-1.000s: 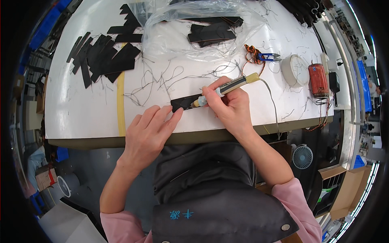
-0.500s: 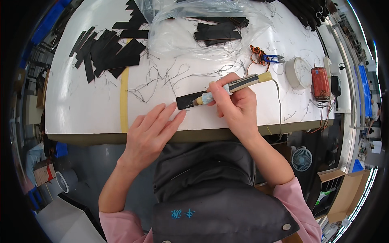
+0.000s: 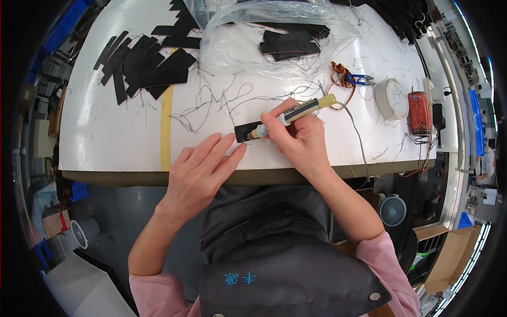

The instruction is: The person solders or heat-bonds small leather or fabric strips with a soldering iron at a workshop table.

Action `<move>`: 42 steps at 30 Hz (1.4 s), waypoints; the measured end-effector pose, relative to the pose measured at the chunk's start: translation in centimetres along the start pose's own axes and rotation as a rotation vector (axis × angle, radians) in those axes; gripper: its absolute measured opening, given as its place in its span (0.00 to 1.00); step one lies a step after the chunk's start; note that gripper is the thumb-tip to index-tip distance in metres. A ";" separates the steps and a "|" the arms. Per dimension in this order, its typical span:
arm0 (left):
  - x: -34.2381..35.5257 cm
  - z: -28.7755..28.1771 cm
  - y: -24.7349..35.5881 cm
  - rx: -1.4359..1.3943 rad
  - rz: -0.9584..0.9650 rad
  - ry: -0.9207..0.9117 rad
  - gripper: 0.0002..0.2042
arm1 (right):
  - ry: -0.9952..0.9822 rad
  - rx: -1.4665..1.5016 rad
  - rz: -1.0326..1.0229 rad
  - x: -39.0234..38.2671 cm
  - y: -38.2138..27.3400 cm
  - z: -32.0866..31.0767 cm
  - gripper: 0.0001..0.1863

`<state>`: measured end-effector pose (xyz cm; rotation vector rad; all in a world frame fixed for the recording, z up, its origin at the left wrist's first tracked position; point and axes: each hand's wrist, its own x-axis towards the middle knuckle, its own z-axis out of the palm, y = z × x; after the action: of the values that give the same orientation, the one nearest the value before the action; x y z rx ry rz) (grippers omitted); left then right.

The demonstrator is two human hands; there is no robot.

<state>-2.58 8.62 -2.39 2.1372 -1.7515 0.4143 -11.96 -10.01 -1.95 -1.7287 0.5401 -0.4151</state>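
Observation:
My right hand (image 3: 298, 140) grips a pen-like tool (image 3: 311, 107) with a pale wrapped grip, yellowish end and grey cable. Its tip is on a small black strip (image 3: 242, 128) lying on the white work surface, partly hidden by the tool and fingers. My left hand (image 3: 203, 169) rests with fingers stretched out, its fingertips at the strip's lower left corner. Loose dark threads (image 3: 211, 103) lie just beyond the strip.
Black cut pieces (image 3: 142, 68) lie upper left, and more (image 3: 288, 45) by a plastic bag (image 3: 237, 47). At right are blue snips (image 3: 360, 80) with orange cord, a round white container (image 3: 391, 99) and a red cylinder (image 3: 420, 113). Yellow tape (image 3: 166, 137) crosses the surface.
The tool's tip has moved leftward along the strip over the last half second, with my right hand. My left fingertips stay by the strip; the whole view has shifted slightly.

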 end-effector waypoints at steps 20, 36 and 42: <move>2.0 0.1 -2.9 -0.027 -0.065 -0.043 0.25 | -0.032 0.091 0.062 0.0 -0.1 -0.2 0.12; 2.2 0.0 -2.2 -0.087 -0.116 0.042 0.21 | 0.053 0.319 0.002 -0.1 0.0 -0.6 0.10; 2.5 -0.5 -0.1 -0.146 0.037 -0.162 0.22 | 0.313 0.440 -0.269 -0.9 0.5 -2.2 0.07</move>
<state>-1.97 6.64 -0.85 2.0883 -1.8483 0.1198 -13.92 -11.39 -1.98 -1.3174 0.3985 -0.9351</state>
